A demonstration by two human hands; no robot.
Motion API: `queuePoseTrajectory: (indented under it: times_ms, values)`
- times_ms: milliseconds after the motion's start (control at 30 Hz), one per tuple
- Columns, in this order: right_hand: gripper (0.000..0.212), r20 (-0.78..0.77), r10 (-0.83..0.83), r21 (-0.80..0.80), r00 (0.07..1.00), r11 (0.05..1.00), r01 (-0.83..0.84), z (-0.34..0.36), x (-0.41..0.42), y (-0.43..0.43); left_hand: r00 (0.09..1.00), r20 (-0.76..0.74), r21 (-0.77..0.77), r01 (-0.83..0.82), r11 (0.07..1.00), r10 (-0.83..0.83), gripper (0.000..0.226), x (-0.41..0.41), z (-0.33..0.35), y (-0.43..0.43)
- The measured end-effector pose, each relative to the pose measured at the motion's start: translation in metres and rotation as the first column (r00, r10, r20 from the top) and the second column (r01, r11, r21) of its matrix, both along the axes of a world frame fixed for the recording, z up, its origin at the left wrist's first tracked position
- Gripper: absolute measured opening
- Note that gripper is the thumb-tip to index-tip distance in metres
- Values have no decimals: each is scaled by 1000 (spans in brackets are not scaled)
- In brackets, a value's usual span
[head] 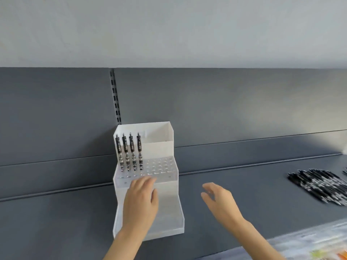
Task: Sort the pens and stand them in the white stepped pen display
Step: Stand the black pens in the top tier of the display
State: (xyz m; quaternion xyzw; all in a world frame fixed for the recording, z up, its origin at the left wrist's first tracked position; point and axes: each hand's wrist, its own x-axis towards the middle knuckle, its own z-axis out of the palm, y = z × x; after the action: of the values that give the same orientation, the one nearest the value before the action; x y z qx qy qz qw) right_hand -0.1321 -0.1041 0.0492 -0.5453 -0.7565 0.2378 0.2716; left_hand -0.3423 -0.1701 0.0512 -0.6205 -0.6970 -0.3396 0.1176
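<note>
Left hand [140, 199] over white stepped display [161, 145], four black pens [131, 145] upright

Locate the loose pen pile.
Head view, far right: the loose pen pile lies on the grey shelf, to the right of the right hand and the white stepped pen display.

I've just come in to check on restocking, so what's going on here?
A person is filling the white stepped pen display on a grey shelf. Four black pens stand in its holes at the left; the other holes look empty. The left hand reaches over the display's front, fingers straight, holding nothing. The right hand hovers open beside it. A pile of loose pens lies further right.
</note>
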Motion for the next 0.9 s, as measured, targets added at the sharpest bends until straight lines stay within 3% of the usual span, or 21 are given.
queuePoseTrajectory:
  times_ms: [133, 333, 900]
  values:
    - [45, 177, -22, 38, 984, 999, 15, -15, 73, 7, 993, 83, -228, 104, 968, -87, 38, 76, -11, 15]
    - [46, 177, -48, -2, 983, 999, 50, -27, 184, 3, 987, 124, -398, 141, 906, -99, 42, 179, -27, 27]
    - [42, 113, -267, -102, 957, 955, 279, -29, 420, 27, 926, 295, -454, 354, 818, -237, 38, 406, -40, 110]
